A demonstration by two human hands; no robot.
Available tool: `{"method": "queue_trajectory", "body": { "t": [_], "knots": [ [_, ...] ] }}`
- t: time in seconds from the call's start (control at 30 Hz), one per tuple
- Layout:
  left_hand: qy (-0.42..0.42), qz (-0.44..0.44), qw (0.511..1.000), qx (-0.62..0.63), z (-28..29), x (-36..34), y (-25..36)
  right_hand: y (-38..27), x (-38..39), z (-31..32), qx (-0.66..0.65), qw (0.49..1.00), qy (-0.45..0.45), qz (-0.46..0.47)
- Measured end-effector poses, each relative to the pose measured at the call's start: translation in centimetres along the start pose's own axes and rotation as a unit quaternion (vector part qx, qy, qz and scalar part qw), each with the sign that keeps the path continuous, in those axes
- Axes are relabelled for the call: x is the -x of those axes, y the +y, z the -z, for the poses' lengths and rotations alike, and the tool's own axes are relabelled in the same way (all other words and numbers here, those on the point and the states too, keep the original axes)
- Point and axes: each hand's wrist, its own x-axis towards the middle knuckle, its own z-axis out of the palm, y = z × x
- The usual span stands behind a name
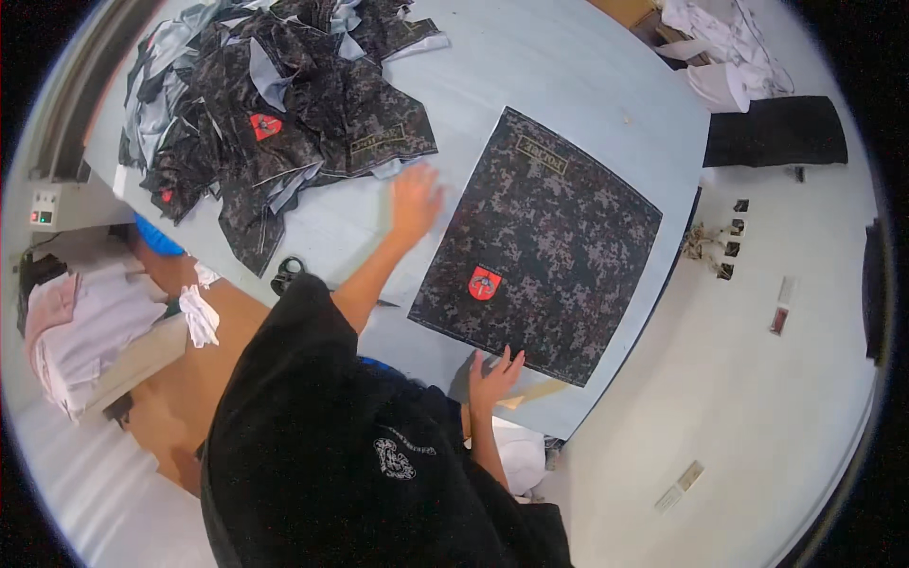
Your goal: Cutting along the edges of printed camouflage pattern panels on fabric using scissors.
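Note:
A dark camouflage fabric panel (559,246) lies flat on the pale table. It carries a red shield emblem and a yellow-framed label. The spread fingers of my right hand (492,381) touch the panel's near edge. My left hand (415,201), slightly blurred, hovers between the panel and a heap of similar camouflage pieces (312,104) at the far left. Its fingers look apart, with nothing seen in them. Scissors (287,275) lie by the table's near left edge, partly covered by my left forearm.
The pale blue table (530,57) ends at a white wall on the right. A yellowish strip (542,390) lies near my right hand. Folded cloth (95,322) is stacked on the left, beyond the table. White fabric (724,43) and a dark cushion-like block (776,133) are at the far right.

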Motion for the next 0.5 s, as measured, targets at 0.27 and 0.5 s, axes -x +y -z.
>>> {"method": "queue_trajectory", "body": {
  "t": [0.27, 0.5],
  "knots": [
    [-0.126, -0.055, 0.982, -0.132, 1.1, -6.7, -6.7, -0.8, 0.2, 3.4, -0.111, 0.993, -0.037, 0.01],
    [-0.019, 0.159, 0.981, 0.107, 2.0, -9.8, -9.5, -4.2, -0.5, 4.4, -0.223, 0.968, -0.024, -0.114]
  ]
}}
